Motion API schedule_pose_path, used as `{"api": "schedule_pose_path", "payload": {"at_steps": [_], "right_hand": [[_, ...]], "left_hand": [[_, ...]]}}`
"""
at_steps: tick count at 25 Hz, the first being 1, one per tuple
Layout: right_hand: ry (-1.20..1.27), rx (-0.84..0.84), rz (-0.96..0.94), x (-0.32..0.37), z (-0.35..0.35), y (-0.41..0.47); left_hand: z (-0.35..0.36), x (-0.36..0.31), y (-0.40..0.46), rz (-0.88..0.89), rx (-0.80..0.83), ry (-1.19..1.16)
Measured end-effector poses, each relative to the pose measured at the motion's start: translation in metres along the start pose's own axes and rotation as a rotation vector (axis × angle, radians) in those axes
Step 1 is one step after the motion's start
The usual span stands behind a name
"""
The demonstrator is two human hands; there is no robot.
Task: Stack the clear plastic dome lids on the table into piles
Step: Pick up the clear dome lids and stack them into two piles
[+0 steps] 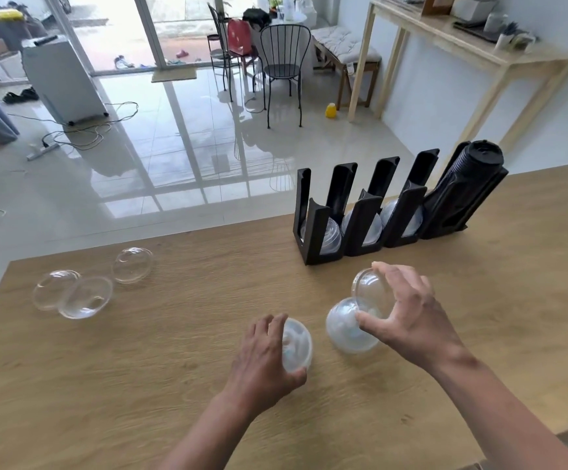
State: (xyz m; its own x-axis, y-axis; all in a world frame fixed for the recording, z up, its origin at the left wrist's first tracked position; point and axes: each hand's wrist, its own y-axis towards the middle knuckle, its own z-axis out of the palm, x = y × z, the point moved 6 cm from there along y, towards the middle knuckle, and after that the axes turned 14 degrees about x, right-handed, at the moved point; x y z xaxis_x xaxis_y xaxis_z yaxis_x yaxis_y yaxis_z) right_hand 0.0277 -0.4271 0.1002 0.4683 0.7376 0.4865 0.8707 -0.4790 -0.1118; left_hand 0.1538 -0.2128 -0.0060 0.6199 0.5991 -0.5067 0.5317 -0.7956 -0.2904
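Dome lids lay scattered on the wooden table (181, 385): three loose ones (72, 295) near its left edge and a small pile (345, 330) toward the middle. The left hand (265, 354), fingers curled, gripped one lid (296, 346) tilted on its side. The right hand (408, 310), reaching in palm-down from the near edge, pinched another lid (370, 290) between thumb and fingers, tilted just above the pile. A black rack (364, 212) near the far edge held more lids.

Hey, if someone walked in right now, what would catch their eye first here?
Probably the two hands in the foreground, each gripping clear dome lids: the left hand holds a stack, the right hand tilts one lid over a pile. Behind them stands a black slotted rack; three loose lids lie far left.
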Motion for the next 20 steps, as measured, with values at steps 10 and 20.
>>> {"api": "schedule_pose_path", "payload": {"at_steps": [10,20], "right_hand": [[-0.174,0.333,0.047,-0.025,0.085,0.02],[-0.113,0.149,-0.222,0.074,0.071,0.032]], "left_hand": [[0.001,0.001,-0.006,-0.019,-0.029,-0.108],[-0.053,0.1,-0.09,-0.209,-0.316,-0.146]]}}
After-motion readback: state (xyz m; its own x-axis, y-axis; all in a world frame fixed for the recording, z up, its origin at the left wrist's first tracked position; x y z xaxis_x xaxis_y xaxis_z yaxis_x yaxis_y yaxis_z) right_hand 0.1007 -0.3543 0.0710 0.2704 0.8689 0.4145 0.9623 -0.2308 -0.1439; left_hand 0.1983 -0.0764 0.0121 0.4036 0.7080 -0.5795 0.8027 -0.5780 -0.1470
